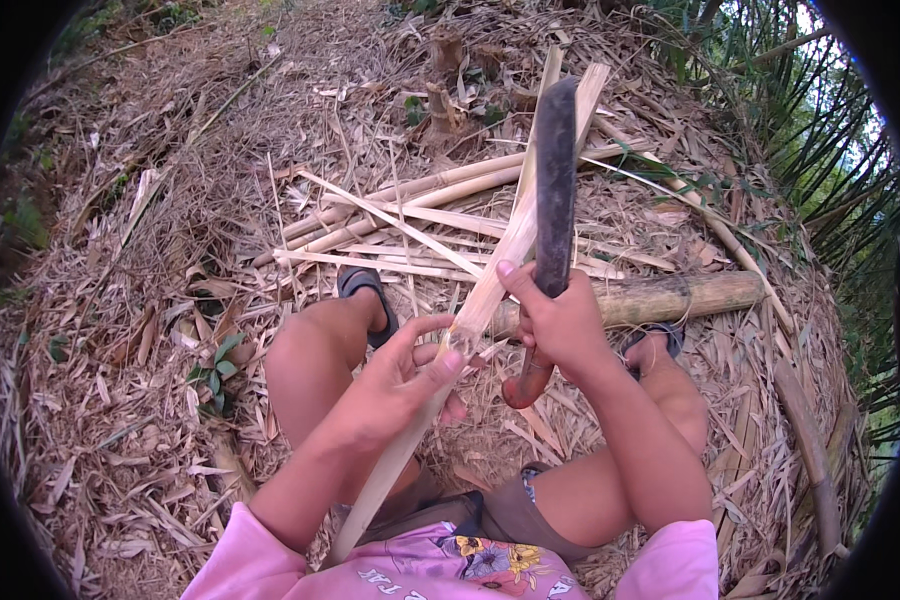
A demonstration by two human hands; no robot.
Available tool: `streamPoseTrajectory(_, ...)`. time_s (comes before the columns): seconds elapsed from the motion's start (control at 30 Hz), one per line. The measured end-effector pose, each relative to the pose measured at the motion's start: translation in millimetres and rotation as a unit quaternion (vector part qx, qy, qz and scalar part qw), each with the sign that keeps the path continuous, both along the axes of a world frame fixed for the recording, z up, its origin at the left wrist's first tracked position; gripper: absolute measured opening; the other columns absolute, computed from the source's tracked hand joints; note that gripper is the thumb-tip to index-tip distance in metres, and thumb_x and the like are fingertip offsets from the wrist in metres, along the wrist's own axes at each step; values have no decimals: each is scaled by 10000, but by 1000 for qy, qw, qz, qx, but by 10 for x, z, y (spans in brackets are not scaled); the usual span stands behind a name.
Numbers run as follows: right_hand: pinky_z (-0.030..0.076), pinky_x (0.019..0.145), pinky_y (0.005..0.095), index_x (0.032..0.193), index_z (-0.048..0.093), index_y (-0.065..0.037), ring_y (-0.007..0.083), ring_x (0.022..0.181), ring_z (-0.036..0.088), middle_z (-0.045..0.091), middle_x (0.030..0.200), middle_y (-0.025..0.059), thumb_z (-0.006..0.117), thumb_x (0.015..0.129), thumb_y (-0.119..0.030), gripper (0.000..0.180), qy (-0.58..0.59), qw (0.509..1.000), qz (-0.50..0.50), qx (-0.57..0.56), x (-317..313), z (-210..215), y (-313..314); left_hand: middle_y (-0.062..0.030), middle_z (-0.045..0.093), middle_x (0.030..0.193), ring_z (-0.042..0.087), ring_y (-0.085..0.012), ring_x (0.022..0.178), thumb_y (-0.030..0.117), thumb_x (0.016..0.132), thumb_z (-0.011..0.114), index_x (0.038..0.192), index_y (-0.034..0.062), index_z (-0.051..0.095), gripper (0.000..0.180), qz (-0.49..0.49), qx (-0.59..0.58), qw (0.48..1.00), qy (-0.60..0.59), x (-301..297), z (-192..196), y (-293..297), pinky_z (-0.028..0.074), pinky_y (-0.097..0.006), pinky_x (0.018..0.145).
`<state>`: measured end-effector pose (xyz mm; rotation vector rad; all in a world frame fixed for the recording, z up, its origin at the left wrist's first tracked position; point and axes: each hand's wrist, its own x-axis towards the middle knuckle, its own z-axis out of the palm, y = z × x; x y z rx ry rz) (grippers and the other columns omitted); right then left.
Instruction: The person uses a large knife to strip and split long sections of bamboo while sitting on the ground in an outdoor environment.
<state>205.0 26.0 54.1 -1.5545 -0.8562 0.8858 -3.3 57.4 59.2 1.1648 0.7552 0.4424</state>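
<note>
A long pale bamboo strip (490, 285) slants from my lap up and away, parting into two lengths at its far end. My left hand (402, 382) is closed around it at the node, thumb on top. My right hand (567, 322) grips a machete (556, 185) near where its dark blade meets the reddish-brown handle (527, 385). The blade points away from me, its far part overlapping the strip in view. My right thumb reaches out to the strip's edge; whether it presses on the strip is hard to tell.
Behind the strip lie several split bamboo strips (410, 262) and thin poles (440, 185). A thick bamboo pole (680, 297) lies crosswise beyond my right hand. Cut stumps (442, 105) stand farther off. Dry leaves cover the ground, with green bamboo (820, 150) at the right.
</note>
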Motion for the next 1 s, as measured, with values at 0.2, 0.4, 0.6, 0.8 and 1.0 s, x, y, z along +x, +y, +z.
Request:
streamPoseTrajectory(0.2,356,418,258,870,586,-21,67,432,385,434,558,-36,726,908,-322,334,103,993,-52,0,23,84,-19,-108,639,915,668,-220,671,611,1018,240,1303,13,493,709,-76,-187,979,37,-353,-285,-49,540,-289,589)
streamPoseTrajectory(0.4,403,463,307,826,653,9,112,469,500,495,515,12,645,940,-439,463,29,997,-58,-36,121,-52,-2,-32,463,606,417,-120,382,524,1050,274,1045,35,526,551,-120,-291,949,-11,-455,-157,-169,399,-254,380)
streamPoseTrajectory(0.6,491,555,417,781,629,-6,256,547,618,586,588,106,633,915,-352,370,-302,952,57,5,-35,-139,-156,9,407,574,330,-82,367,465,1055,328,980,62,516,451,-54,-231,971,21,-237,-26,-56,334,-252,355)
streamPoseTrajectory(0.8,519,557,424,733,623,-62,304,549,628,597,612,111,657,847,-147,145,-549,820,71,146,-331,-357,-269,24,373,585,295,-63,375,383,1053,390,961,88,498,328,-27,-250,968,7,-241,-31,58,289,-234,350)
streamPoseTrajectory(1.0,538,504,370,738,599,-86,250,561,663,624,631,96,558,835,-108,107,-596,792,2,130,114,-313,46,16,346,575,267,-69,365,429,1054,379,940,101,498,367,-74,-316,944,-57,-352,-1,28,255,-240,331)
